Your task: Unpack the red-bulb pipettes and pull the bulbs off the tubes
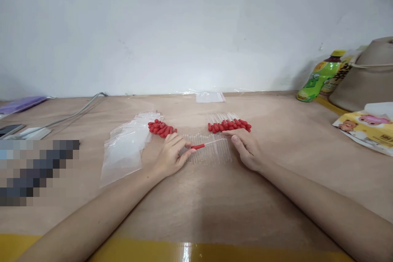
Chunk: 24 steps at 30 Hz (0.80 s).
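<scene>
My left hand pinches the red rubber bulb of a dropper. Its clear glass tube points right, toward my right hand. That hand rests with fingers stretched out and thumb apart, close to the tube's far end; whether it touches the tube I cannot tell. Beneath and between my hands lies a row of clear glass tubes. Just beyond my left hand is a heap of loose red rubber bulbs. Beyond my right fingers, several droppers with red bulbs lie side by side, tubes pointing away.
Clear plastic bags fan out at left, and another small bag lies by the wall. A grey cable crosses the left back. At right stand a green bottle, a beige bucket-like container and a yellow printed packet.
</scene>
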Available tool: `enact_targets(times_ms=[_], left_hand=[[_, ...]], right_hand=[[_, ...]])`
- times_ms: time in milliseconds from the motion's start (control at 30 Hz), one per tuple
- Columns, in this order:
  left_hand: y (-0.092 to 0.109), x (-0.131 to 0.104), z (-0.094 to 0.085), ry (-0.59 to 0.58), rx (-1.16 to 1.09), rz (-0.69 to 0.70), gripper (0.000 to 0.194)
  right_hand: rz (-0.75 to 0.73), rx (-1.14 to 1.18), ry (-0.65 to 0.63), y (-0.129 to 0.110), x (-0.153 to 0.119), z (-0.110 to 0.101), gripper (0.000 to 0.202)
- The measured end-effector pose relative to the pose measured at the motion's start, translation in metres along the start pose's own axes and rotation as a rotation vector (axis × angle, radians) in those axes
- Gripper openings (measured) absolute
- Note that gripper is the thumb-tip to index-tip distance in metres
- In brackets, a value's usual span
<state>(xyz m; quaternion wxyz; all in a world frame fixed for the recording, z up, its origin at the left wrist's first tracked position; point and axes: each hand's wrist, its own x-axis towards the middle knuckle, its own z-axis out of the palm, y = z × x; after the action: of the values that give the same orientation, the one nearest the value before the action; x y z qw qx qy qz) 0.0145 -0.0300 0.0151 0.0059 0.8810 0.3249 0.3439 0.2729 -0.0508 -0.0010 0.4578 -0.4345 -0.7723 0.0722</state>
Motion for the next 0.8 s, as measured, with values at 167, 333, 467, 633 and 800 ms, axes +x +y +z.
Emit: enact_targets(times_ms=[167, 333, 467, 633, 800], left_hand=[[0.001, -0.001, 0.000, -0.005, -0.001, 0.036, 0.013], [0.004, 0.000, 0.001, 0.022, -0.024, 0.073, 0.017], [0.008, 0.005, 0.008, -0.002, -0.027, 0.190, 0.033], [0.009, 0.007, 0.018, 0.059, 0.002, 0.288, 0.017], [0.010, 0.005, 0.019, 0.075, 0.044, 0.331, 0.017]], right_hand=[[-0.235, -0.138, -0.099, -0.003, 0.001, 0.003, 0.022], [-0.331, -0.185, -0.058, 0.000, -0.001, 0.010, 0.013], [-0.324, -0.197, -0.067, -0.005, 0.000, 0.010, 0.014], [-0.332, -0.202, -0.102, -0.014, 0.002, 0.009, 0.016], [-0.359, -0.217, -0.101, -0.021, 0.002, 0.015, 0.019]])
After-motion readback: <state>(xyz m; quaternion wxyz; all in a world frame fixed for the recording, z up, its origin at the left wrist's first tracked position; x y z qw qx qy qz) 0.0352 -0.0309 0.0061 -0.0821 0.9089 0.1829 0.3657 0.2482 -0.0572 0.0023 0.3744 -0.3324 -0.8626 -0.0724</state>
